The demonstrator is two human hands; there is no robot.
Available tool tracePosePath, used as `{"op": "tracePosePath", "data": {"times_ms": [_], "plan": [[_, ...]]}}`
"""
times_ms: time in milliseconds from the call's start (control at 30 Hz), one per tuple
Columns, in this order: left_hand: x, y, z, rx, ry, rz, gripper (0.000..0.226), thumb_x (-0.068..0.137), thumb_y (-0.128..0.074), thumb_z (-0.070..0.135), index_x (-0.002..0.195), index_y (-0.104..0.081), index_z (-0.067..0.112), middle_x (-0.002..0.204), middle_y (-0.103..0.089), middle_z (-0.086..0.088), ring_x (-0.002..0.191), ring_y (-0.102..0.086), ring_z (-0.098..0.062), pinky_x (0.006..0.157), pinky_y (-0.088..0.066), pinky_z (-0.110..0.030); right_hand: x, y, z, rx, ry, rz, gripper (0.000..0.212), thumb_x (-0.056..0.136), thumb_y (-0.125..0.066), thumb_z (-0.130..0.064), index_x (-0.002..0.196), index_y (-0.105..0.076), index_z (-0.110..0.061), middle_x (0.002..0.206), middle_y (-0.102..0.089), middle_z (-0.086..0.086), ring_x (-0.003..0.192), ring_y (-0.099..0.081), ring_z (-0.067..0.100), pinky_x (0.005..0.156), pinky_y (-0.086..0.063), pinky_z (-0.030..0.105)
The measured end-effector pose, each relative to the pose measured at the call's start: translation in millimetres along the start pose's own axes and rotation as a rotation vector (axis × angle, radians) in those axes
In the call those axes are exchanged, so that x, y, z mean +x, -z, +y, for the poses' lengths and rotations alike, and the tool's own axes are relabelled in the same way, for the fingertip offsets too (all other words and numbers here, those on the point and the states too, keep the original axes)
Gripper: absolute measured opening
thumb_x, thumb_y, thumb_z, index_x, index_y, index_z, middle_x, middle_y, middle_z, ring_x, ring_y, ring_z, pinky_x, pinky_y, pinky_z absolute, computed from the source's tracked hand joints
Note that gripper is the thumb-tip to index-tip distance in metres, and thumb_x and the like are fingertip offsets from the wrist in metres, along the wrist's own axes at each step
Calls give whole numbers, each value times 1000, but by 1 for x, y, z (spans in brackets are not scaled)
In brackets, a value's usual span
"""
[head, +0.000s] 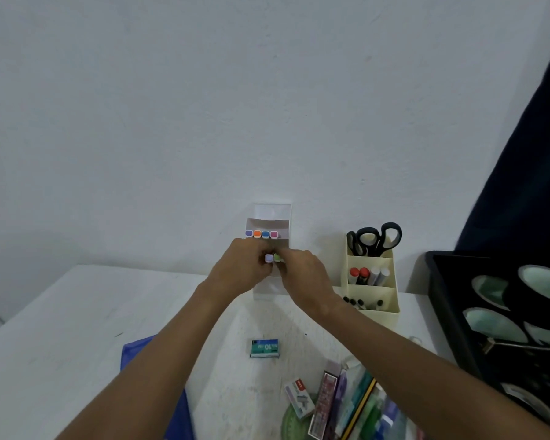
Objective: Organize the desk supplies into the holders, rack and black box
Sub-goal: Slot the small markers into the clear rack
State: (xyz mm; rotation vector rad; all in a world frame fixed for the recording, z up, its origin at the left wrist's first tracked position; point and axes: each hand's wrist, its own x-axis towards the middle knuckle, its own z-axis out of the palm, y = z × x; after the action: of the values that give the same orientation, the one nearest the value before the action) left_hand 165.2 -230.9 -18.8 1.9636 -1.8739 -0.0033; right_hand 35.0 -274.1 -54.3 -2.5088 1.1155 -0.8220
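Both hands meet in front of a clear rack (272, 217) that stands against the wall at the back of the white bench (61, 312). The left hand (240, 268) has its grip curled around a marker with a pale purple end (268, 258). The right hand (302, 277) has its grip curled around a marker with a green end (278, 257). The two markers sit side by side at the middle level of the rack. On the top level lie four markers (261, 234) in a row, with purple, orange, blue and pink ends. To the right stands a cream holder (391, 281) with black scissors (375, 239) in the back part and pens in the front parts. A black box (442, 296) on the far right holds rolls of tape. Near the person lie a green staple box (264, 348) and a pile of other supplies (346, 404). A blue folder (134, 354) sticks out under the left arm.
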Motion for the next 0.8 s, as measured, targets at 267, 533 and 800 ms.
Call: {"op": "tracePosePath", "data": {"times_ms": [267, 533, 800], "plan": [[8, -7, -9, 50, 62, -40, 27, 94, -55, 31, 114, -63, 14, 109, -70, -5, 92, -66, -22, 86, -49, -26, 4, -5, -1, 8, -60, -108, 27, 97, -48, -19, 122, -57, -12, 121, -64, 9, 105, -61, 24, 95, -45, 30], [13, -22, -15, 26, 94, 5, 27, 95, -53, 31, 114, -64, 15, 108, -70, -5, 91, -67, -22, 85, -49, -25, 4, -2, -5, -116, -64, -162, 32, 96, -50, -17, 128, -49, -10, 125, -60, 10, 110, -59, 25, 98, -44, 31], [16, -39, -15, -28, 243, 11, 32, 97, -49, 33, 120, -60, 14, 113, -68, -8, 97, -67, -24, 89, -49, -28, 3, -2, -11, -221, -36, -161, 31, 97, -47, -15, 126, -47, -7, 121, -61, 12, 105, -62, 28, 95, -47, 35]]}}
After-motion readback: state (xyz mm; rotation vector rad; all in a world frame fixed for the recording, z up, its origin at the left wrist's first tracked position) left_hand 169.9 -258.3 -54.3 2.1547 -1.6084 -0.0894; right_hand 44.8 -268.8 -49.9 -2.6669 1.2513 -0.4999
